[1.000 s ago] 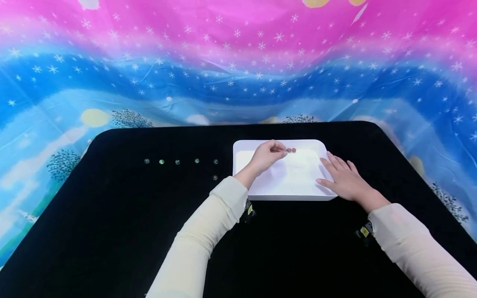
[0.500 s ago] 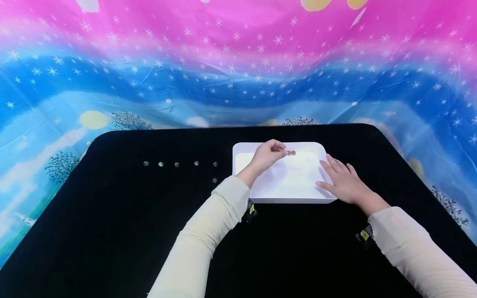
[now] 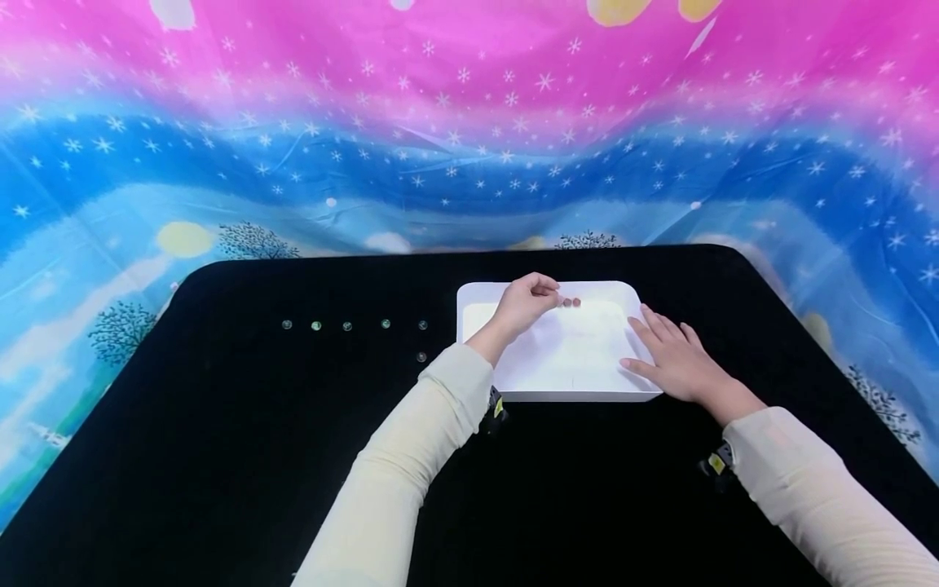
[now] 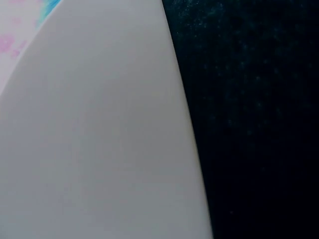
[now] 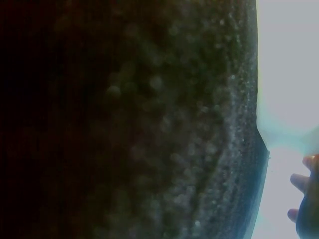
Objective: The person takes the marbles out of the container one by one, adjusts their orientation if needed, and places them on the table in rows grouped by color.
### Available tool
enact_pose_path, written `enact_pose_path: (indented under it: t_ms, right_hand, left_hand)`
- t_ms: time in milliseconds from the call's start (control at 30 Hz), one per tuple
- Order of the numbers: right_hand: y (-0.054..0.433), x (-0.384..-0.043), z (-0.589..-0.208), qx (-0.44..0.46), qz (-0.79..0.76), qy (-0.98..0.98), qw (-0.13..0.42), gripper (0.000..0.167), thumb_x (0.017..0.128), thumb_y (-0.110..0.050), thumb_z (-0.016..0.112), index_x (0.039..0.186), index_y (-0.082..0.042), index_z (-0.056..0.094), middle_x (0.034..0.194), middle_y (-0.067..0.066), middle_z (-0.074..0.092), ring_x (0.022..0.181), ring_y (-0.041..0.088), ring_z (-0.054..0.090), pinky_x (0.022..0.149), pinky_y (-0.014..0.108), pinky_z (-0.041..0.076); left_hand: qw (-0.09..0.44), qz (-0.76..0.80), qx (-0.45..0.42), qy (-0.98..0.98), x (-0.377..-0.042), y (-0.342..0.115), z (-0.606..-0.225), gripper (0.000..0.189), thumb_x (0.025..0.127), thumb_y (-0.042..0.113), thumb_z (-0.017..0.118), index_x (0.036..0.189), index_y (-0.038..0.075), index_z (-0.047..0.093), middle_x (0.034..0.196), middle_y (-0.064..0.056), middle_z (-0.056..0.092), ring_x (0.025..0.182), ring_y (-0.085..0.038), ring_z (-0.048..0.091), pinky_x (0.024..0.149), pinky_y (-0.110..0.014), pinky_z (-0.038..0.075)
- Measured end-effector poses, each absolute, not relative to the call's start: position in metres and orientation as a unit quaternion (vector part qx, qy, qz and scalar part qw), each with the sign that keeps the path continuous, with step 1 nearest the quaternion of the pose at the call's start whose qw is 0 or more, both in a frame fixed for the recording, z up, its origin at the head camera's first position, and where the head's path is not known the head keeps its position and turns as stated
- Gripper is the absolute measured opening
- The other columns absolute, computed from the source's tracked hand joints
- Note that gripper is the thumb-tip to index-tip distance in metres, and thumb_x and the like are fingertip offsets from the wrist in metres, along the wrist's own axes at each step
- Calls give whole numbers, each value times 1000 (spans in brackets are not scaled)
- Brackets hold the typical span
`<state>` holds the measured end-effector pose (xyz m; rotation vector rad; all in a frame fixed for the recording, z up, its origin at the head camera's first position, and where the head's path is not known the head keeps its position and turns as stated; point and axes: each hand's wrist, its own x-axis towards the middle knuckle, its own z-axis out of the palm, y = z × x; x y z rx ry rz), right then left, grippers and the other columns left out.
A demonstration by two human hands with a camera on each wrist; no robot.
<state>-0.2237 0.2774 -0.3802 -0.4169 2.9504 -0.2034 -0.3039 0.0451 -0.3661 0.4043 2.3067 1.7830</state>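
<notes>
My left hand (image 3: pixel 524 305) reaches over the far part of a white tray (image 3: pixel 579 359), thumb and fingers curled together. Right at its fingertips is a small pale-reddish round piece; I cannot tell whether the fingers still pinch it. Just right of it, two small reddish-brown round pieces (image 3: pixel 572 302) lie side by side in the tray. My right hand (image 3: pixel 678 355) rests with spread, straight fingers on the tray's right rim; some of its fingertips (image 5: pixel 299 181) show in the right wrist view. The left wrist view holds only the tray's white wall (image 4: pixel 114 124), with the hand out of sight.
On the black tabletop (image 3: pixel 220 456), left of the tray, several small round glassy greenish pieces (image 3: pixel 347 326) form a spaced row. A browner one (image 3: pixel 421 357) lies below the row's right end. A pink and blue snowflake-patterned cloth (image 3: pixel 469 147) hangs behind the table.
My left fingertips have drawn slightly left, and more of the small piece beside them shows. The right hand stays on the rim. The head view has tilted up slightly.
</notes>
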Motion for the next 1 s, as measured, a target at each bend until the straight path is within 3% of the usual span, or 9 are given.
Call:
enact_pose_path:
  t_ms: [700, 1000]
  right_hand:
    - [278, -224, -380, -137, -76, 984, 81, 83, 83, -61, 33, 137, -1, 13, 141, 21, -3, 123, 44, 5, 92, 60, 1]
    - [278, -223, -380, -137, -77, 984, 79, 82, 83, -60, 33, 137, -1, 12, 141, 21, -2, 123, 43, 5, 93, 60, 2]
  left_hand:
    - [90, 563, 82, 818, -313, 50, -374, 18, 82, 13, 60, 100, 9, 59, 86, 2, 55, 80, -11, 52, 65, -22, 45]
    - [87, 534, 83, 837, -318, 54, -377, 20, 82, 10, 59, 101, 7, 60, 86, 0, 57, 80, -14, 52, 64, -23, 44]
